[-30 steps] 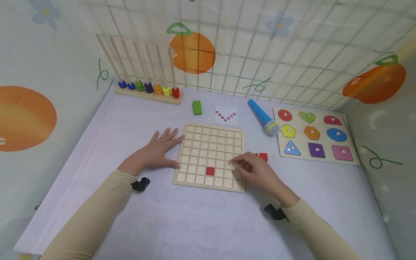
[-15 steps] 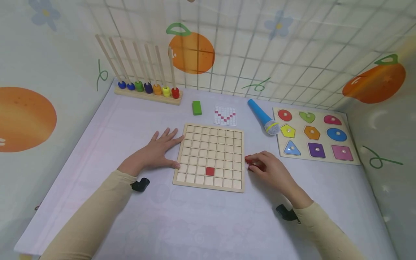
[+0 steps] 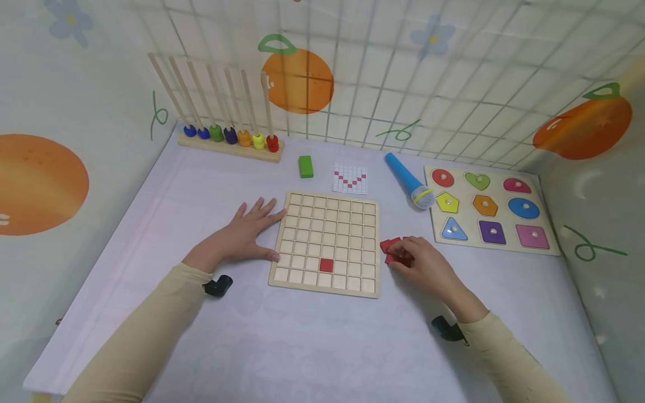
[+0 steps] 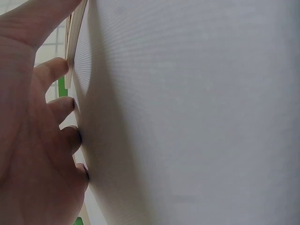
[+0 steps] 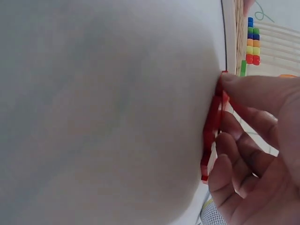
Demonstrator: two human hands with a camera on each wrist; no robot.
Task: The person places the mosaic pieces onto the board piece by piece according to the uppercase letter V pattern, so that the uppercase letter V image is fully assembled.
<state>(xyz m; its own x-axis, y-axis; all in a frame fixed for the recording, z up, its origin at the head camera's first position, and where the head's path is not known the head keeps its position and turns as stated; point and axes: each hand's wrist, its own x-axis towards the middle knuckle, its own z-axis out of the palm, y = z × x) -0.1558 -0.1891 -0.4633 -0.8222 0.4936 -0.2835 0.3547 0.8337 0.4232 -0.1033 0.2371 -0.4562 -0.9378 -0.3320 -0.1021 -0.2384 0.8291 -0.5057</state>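
The square wooden grid board [image 3: 307,238] lies mid-table with one red square tile [image 3: 326,265] in a cell of its second row from the front. My left hand [image 3: 239,238] is spread flat, its thumb and a fingertip against the board's left edge; in the left wrist view the left fingers [image 4: 70,138] rest on the tabletop. Right of the board, my right hand [image 3: 428,271] reaches into a small pile of red tiles [image 3: 390,245], thumb and index finger pinching one tile. The right wrist view shows the thumb against the red tiles [image 5: 213,117]; curled fingers partly hide the pile.
Behind the board lie a green block [image 3: 305,167] and a pattern card [image 3: 350,179] with a red V. A blue toy microphone [image 3: 405,178] and a shape puzzle board [image 3: 466,229] sit at right. A bead-and-peg stand [image 3: 229,148] stands back left.
My right hand has moved from over the board's right side to the red tiles beside it, its fingers closing among them. The left hand and the board have stayed still.
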